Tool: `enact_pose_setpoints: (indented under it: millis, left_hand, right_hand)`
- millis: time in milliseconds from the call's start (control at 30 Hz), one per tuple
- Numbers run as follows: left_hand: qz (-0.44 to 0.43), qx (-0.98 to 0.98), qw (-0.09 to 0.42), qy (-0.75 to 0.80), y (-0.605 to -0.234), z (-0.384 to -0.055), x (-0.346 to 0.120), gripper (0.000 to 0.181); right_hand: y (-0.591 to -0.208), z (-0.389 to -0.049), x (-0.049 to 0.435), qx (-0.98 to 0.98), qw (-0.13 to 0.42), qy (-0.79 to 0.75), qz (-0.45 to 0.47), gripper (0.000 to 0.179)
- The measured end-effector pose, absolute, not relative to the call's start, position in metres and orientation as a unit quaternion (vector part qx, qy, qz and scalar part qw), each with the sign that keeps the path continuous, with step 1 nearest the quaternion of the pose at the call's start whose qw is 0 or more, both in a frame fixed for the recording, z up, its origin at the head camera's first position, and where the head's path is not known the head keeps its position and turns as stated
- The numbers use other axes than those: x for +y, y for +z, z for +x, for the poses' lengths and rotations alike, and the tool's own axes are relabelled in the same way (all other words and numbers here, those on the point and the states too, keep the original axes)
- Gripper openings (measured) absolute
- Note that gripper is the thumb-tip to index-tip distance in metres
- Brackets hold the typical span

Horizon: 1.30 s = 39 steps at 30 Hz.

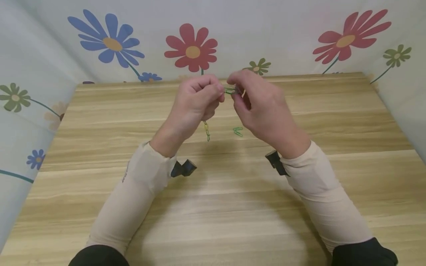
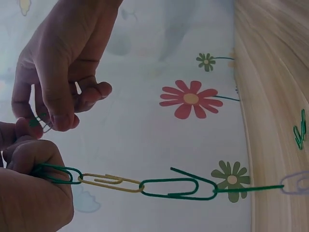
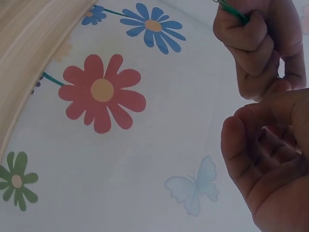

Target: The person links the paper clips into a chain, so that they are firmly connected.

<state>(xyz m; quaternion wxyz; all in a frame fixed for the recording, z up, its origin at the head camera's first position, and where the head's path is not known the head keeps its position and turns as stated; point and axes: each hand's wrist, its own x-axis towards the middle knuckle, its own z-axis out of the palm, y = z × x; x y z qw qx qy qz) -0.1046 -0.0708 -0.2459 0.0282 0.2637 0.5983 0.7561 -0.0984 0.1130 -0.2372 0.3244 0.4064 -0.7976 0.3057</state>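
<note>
While I'm looking over a wooden table (image 1: pixel 213 207), the left hand (image 1: pixel 194 99) is gripping a paper-clip chain (image 1: pixel 206 129), its tail dangling clear; the right hand (image 1: pixel 263 101), blurred at the fingertips, seems to be pinching a green clip (image 1: pixel 229 91) between them, probably to steady it. Loose clips (image 1: pixel 237 131) are lying within reach.

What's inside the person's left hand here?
A green paper clip shows at the fingertips of the left hand, and a chain of clips hangs below the hand. What lies within the closed grip is covered, so whether the two join there cannot be seen.
</note>
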Motion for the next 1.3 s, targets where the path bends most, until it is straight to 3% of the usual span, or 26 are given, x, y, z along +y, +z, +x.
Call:
enact_pose_setpoints:
  millis: [133, 400, 533, 833, 933, 1167, 1300]
  left_hand:
    - [0.279, 0.591, 0.039, 0.756, -0.246, -0.105, -0.070, 0.020]
    - [0.281, 0.593, 0.016, 0.754, -0.245, -0.105, -0.074, 0.019]
    - [0.285, 0.588, 0.007, 0.757, -0.244, -0.106, -0.075, 0.019]
    - [0.296, 0.578, 0.007, 0.760, -0.245, -0.105, -0.072, 0.020]
    - [0.295, 0.565, 0.023, 0.770, -0.245, -0.104, -0.072, 0.019]
    - [0.291, 0.511, 0.069, 0.806, -0.246, -0.102, -0.070, 0.022]
    - [0.284, 0.500, 0.070, 0.815, -0.245, -0.102, -0.071, 0.023]
  right_hand:
    - [-0.237, -0.097, 0.113, -0.808, 0.290, 0.334, 0.389, 0.022]
    - [-0.233, -0.094, 0.117, -0.783, 0.195, 0.482, 0.340, 0.013]
    - [-0.232, -0.096, 0.120, -0.727, 0.140, 0.600, 0.301, 0.003]
    - [-0.225, -0.096, 0.127, -0.549, 0.041, 0.788, 0.275, 0.005]
    - [-0.225, -0.096, 0.126, -0.561, 0.045, 0.775, 0.289, 0.005]
    - [-0.230, -0.097, 0.122, -0.611, 0.127, 0.703, 0.340, 0.008]
    - [-0.229, -0.097, 0.124, -0.629, 0.159, 0.683, 0.337, 0.008]
